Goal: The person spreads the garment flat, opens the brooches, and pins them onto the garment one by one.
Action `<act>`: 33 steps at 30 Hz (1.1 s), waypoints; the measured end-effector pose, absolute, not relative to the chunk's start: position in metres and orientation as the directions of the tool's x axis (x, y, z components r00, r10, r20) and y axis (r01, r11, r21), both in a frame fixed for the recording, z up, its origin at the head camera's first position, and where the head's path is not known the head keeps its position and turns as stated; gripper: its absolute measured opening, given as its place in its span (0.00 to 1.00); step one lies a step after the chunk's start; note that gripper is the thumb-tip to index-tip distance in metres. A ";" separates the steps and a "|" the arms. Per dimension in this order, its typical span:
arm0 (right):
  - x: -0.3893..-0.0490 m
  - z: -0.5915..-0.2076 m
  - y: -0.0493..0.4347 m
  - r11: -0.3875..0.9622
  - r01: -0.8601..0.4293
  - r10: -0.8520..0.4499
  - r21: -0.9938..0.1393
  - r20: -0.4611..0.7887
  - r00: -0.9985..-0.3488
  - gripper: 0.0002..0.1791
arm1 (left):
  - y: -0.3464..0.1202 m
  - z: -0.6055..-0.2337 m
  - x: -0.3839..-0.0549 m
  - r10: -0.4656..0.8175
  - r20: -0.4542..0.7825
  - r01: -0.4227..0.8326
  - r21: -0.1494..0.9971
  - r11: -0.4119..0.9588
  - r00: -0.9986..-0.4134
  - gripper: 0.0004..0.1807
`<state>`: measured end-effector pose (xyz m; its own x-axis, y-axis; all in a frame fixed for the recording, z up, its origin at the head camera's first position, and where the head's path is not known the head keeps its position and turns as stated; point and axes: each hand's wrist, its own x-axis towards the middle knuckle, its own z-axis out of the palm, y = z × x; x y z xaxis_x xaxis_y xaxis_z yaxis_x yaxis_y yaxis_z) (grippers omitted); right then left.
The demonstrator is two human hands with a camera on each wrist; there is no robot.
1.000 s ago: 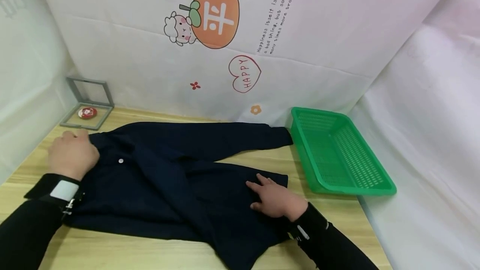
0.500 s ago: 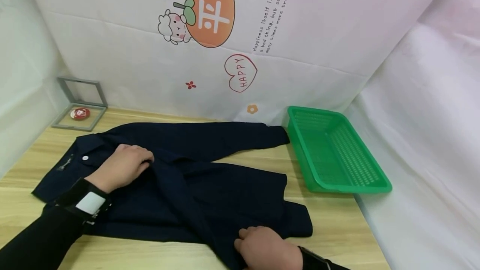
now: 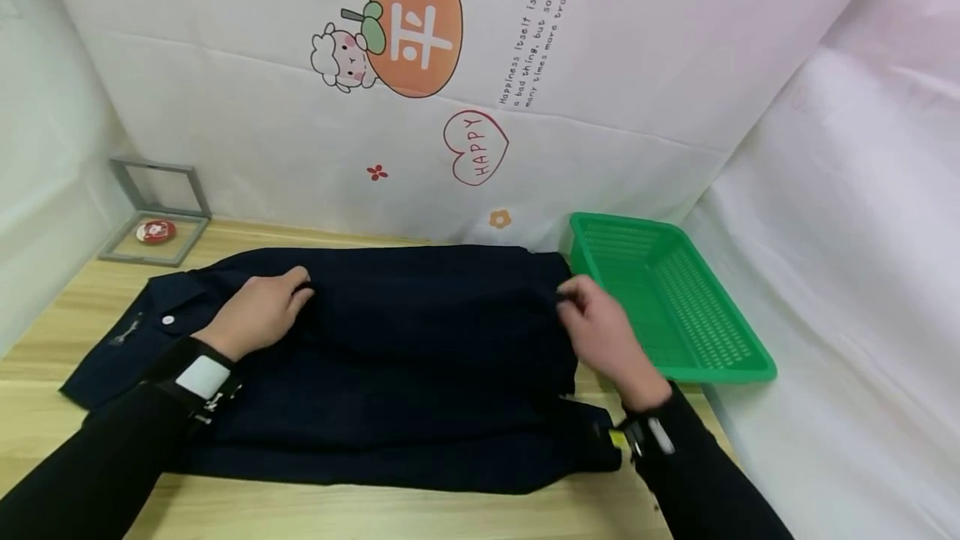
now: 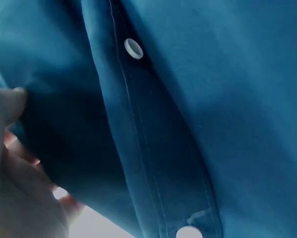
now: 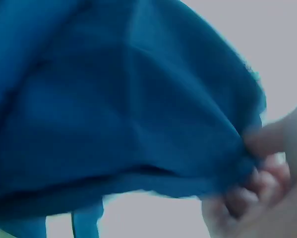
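A dark navy shirt (image 3: 420, 373) lies lengthwise across the table, its collar at the left. White buttons (image 4: 134, 48) run down its placket in the left wrist view. My left hand (image 3: 258, 311) pinches the cloth near the upper chest, thumb against fingers. At the hem end on the right, my right hand (image 3: 600, 327) pinches a corner of the shirt's front panel and holds it raised; in the right wrist view that cloth (image 5: 138, 109) hangs stretched from the fingertips. One sleeve cuff (image 3: 596, 440) sticks out below the right hand.
A green plastic basket (image 3: 667, 377) stands at the right, just behind my right hand. At the far left corner sits an open grey frame-like case (image 3: 180, 250) with a red and white round item (image 3: 156, 231). White printed cloth walls (image 3: 600, 165) enclose the wooden table (image 3: 360, 519).
My left hand moved from the collar to the upper chest and pinches cloth there. The right hand went down to the front edge, took the shirt's panel and carried it up and away.
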<state>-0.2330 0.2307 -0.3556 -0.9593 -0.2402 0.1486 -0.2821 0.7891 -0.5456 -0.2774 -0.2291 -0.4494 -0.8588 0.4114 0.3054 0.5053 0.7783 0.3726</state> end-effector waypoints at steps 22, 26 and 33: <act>-0.280 -0.399 0.189 0.976 -0.220 -0.217 -0.009 -0.210 -0.953 0.33 | -0.218 -0.460 -0.320 0.275 -0.113 0.242 0.242 0.939 -0.955 0.45; -0.236 -0.407 0.185 0.963 -0.265 -0.248 0.043 -0.228 -0.941 0.32 | -0.220 -0.464 -0.325 0.263 -0.164 0.228 0.205 0.952 -0.951 0.52; -0.207 -0.425 0.211 0.974 -0.224 -0.189 0.032 -0.428 -0.884 0.44 | -0.226 -0.474 -0.340 0.223 -0.205 0.191 0.165 0.968 -0.953 0.63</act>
<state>-0.2073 0.2107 -0.4252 -0.8839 -0.1888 -0.4278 -0.2235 0.9742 0.0320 -0.3403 -0.2263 -0.4736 -0.9531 0.2227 -0.2051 0.1907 0.9677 0.1648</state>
